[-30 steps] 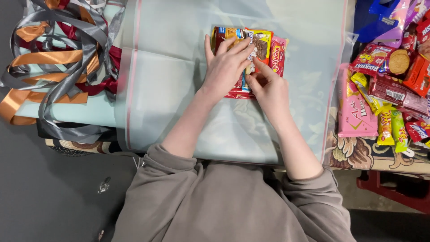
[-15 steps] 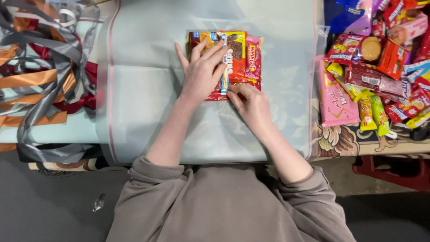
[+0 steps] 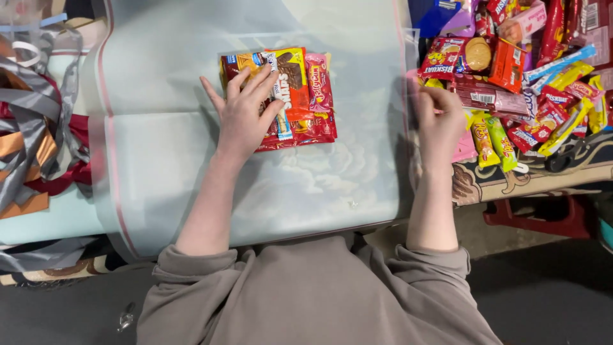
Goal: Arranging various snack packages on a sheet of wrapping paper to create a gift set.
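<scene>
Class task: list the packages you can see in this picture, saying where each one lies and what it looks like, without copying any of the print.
Small stack of snack packets: middle of the pale wrapping sheet, flat, red, yellow and pink, under the left hand.
Loose pile of snack packets: right edge of the table, red, yellow, green and pink, beside the right hand.
Pink flat packet: just right of that hand.

Even, bright overhead light fills the room; soft glare clouds the clear plastic sheet (milky patches near its front edge), shadows are faint, and the right hand blurs slightly.
</scene>
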